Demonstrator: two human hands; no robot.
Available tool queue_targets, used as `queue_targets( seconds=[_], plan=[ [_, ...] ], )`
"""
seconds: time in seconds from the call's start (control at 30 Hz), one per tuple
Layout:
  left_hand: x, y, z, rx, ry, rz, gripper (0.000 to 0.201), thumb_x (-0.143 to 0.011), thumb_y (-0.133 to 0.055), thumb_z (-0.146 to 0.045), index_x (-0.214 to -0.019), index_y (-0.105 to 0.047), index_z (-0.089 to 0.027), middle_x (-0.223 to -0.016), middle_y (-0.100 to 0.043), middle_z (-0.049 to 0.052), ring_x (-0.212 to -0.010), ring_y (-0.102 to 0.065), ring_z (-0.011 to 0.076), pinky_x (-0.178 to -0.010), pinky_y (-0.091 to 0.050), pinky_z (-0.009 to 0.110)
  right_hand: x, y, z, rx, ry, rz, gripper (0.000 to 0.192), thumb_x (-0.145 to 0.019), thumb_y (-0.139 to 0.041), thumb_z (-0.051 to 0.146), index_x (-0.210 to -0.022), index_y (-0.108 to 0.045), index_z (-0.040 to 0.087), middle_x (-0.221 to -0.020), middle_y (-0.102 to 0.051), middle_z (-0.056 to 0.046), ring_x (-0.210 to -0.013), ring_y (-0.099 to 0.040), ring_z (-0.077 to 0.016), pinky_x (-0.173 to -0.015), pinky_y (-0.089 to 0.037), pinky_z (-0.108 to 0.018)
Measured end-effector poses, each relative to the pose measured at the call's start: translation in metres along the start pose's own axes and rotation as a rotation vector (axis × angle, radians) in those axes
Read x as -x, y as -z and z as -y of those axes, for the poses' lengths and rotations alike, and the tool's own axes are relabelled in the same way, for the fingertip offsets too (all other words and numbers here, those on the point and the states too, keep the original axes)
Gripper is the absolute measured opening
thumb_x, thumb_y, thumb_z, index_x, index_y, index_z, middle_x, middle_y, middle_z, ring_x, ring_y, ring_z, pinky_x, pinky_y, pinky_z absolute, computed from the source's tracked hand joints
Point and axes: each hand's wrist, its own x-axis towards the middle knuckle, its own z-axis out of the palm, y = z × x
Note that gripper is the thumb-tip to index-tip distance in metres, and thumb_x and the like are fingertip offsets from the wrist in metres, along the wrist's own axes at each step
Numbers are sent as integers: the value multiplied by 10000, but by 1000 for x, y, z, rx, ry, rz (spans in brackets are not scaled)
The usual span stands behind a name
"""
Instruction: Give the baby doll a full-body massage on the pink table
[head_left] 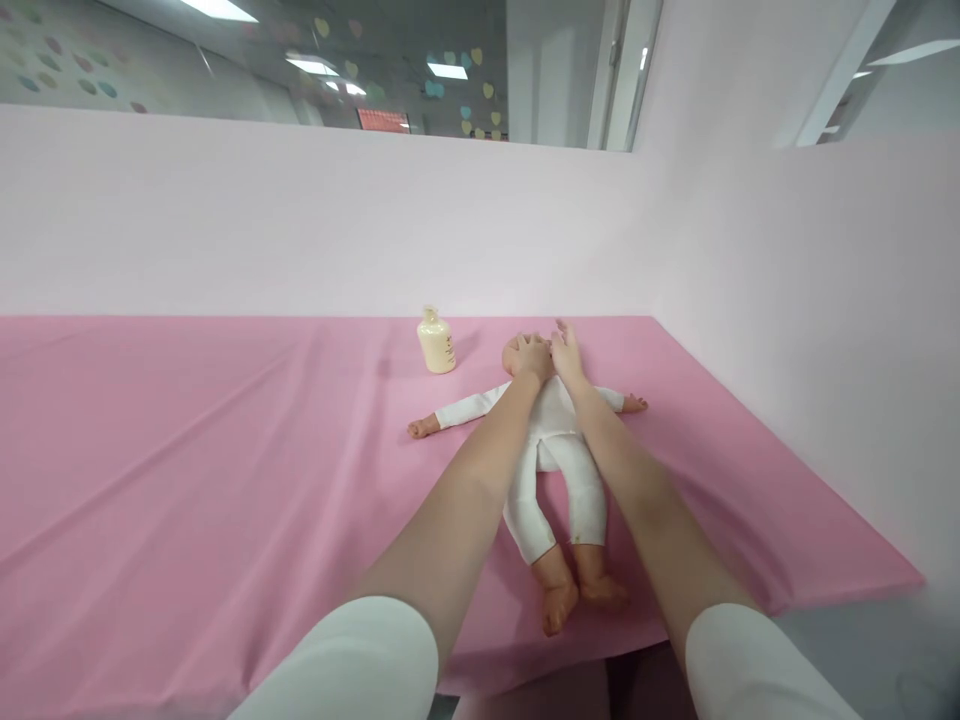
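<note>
Clearly, the doll lay to the right of the bottle on the pink mat, its long axis running from a head about level with the bottle to feet well nearer than it. The left hand, closer to the bottle, covered part of the head, its grip impossible to tell; the right hand, farther from the bottle, was open beside the head, fingers raised.

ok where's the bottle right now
In the head view, the bottle stands upright on the pink sheet, just left of the doll's head, near the back wall.
</note>
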Motion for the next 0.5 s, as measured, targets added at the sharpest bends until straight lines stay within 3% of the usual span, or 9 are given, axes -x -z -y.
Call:
queue_targets(
  seconds=[0.13, 0.23, 0.37, 0.5],
  plan=[
    [18, -6, 17, -15, 53, -135, 571, -899, -466, -337, -1458, -408, -236, -1551, -340, 114, -1465, -151, 350, -1137, -222, 580, -1, -16, -11, 24, 77, 170, 413, -961, -322, 309, -1327, -466, 184, -1451, -470, -96, -1359, -417, -143, -1164, -277, -299],
    [29, -7, 39, 100, 75, -301, 493, -949, -340, -340, -1418, -466, -254, -1536, -377, 66, -1427, -251, 330, -1120, -285, 554, 4, -25, -24, 30, 135, 255, 461, -979, -301, 362, -1356, -451, 144, -1434, -492, -120, -1334, -449, -137, -1158, -290, -288],
    [28, -18, 78, 364, -81, -417, 483, -961, -296, -312, -1384, -503, -204, -1487, -439, 84, -1382, -363, 212, -1185, -254, 391, 6, -32, -40, 135, 291, 301, 562, -962, -357, 448, -1436, -403, 150, -1549, -341, -102, -1460, -269, -157, -1212, -181, -311],
    [16, -41, 108, 713, -188, -551, 568, -949, -351, -532, -1374, -504, -189, -1470, -459, 123, -1390, -385, 230, -1207, -224, 416, -1, -36, -53, 81, 359, 339, 748, -890, -394, 649, -1465, -393, 169, -1598, -236, -59, -1498, -173, -191, -1234, -128, -324]
  ],
)
